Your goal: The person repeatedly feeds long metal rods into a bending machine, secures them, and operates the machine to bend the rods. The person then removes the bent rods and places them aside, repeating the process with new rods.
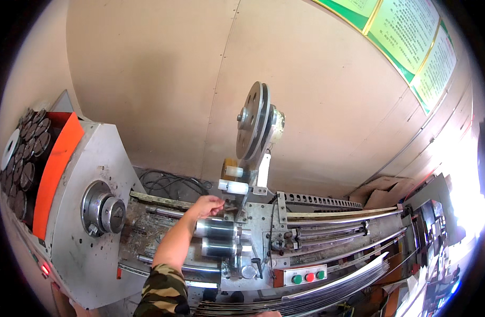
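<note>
My left hand (pixel 208 206), its arm in a camouflage sleeve, reaches over a long metal machine with its fingers pinched together. Whatever is between the fingertips is too small to make out. They are beside the foot of an upright arm, just below two white rollers (pixel 233 187). A large grooved pulley wheel (pixel 251 121) tops that upright. Under my wrist lie two dark, shiny metal rollers (pixel 216 229) on the machine's carriage (pixel 258 227). Only a sliver of my right hand (pixel 269 314) shows at the lower edge, by a bundle of thin metal rods (pixel 306 296); its fingers are hidden.
A grey housing (pixel 102 153) with a round chuck (pixel 113 214) and orange edge stands left, dark discs (pixel 28 142) piled beside it. Green and red buttons sit on a control box (pixel 304 276). Rails (pixel 337 222) run right. Black cables (pixel 171 182) lie behind, near the wall.
</note>
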Motion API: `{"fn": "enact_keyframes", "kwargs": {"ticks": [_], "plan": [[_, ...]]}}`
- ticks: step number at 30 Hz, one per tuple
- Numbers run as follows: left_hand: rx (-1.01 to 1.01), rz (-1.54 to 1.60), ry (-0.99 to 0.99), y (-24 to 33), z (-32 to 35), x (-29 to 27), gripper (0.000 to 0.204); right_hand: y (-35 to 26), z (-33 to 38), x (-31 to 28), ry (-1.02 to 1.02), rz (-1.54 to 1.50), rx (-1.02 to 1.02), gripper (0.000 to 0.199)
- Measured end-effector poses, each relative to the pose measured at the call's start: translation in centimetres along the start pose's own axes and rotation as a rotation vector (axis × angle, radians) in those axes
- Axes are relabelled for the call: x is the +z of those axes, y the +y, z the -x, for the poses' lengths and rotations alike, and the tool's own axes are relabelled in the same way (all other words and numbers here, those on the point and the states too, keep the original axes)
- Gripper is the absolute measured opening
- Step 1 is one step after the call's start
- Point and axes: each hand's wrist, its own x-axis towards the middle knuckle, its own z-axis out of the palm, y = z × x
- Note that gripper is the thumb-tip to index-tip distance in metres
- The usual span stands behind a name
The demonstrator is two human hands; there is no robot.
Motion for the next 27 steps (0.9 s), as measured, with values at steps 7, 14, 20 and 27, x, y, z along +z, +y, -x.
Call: {"fn": "enact_keyframes", "kwargs": {"ticks": [7, 14, 20, 27], "plan": [[0.037, 0.576, 0.129, -6.5, 6.4, 3.7, 0.026, 0.4, 0.1, -0.6, 0.154, -0.056, -0.093, 0.033], [0.153, 0.339, 0.104, -7.2, 13.2, 2.9, 0.022, 3.3, -0.5, 0.9, 0.166, 0.152, -0.185, 0.029], [-0.065, -0.809, 0.37, 1.5, 19.3, 4.3, 0.027, 5.3, 0.0, -2.0, 0.101, 0.074, -0.222, 0.039], [-0.075, -0.853, 0.351, 7.6, 19.7, 10.4, 0.027, 9.4, -1.3, -8.1, 0.446, 0.064, -0.268, 0.035]]}}
